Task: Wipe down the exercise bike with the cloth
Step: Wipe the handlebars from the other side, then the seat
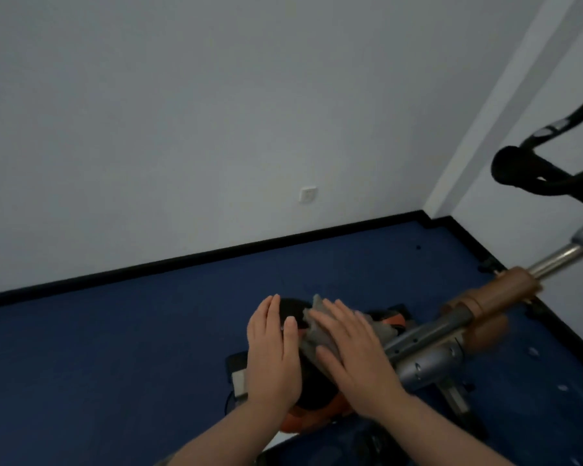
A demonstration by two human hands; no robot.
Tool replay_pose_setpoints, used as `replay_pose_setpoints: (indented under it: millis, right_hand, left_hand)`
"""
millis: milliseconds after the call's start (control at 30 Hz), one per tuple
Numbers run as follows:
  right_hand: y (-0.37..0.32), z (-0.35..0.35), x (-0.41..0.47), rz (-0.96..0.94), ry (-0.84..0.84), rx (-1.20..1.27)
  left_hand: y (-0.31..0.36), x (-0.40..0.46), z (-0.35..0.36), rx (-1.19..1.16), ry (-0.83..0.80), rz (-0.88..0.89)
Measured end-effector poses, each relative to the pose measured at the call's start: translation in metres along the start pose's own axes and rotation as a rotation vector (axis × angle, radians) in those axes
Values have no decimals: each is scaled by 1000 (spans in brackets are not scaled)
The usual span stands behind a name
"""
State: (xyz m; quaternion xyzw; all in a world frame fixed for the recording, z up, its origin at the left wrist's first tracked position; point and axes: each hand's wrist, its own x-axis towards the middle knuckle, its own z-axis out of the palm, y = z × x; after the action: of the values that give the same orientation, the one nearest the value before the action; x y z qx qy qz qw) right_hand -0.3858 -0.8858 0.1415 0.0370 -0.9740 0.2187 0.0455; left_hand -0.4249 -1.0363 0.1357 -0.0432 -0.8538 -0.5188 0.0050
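Observation:
The exercise bike (pixel 428 341) runs from lower centre to upper right, with a grey and brown frame, a silver post and black handlebars (pixel 532 176). Its black saddle (pixel 312 388) with an orange edge lies under both my hands. My right hand (pixel 354 354) presses a grey cloth (pixel 317 334) flat on the saddle's right side, fingers straight. My left hand (pixel 273 351) rests flat on the saddle's left side, fingers straight and together. Most of the cloth is hidden under my right hand.
Blue carpet (pixel 115 348) covers the floor, bounded by a black skirting board (pixel 182 260) and white walls. A wall socket (pixel 307 194) sits low on the far wall. The bike's base and pedal parts (pixel 455 398) stand below the frame.

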Motion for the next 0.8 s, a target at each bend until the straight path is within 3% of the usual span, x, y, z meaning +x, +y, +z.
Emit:
replay_pose_setpoints:
  millis: [167, 433, 667, 800]
  right_hand:
    - [-34, 10, 38, 390, 118, -77]
    - [-64, 28, -10, 290, 132, -4]
    - [-59, 23, 25, 560, 195, -51]
    - [-88, 42, -13, 439, 225, 2]
  left_hand:
    - [0, 5, -2, 92, -47, 57]
    - [-22, 6, -10, 23, -131, 139]
    - [-28, 20, -28, 47, -203, 278]
    - [-21, 42, -42, 51, -226, 346]
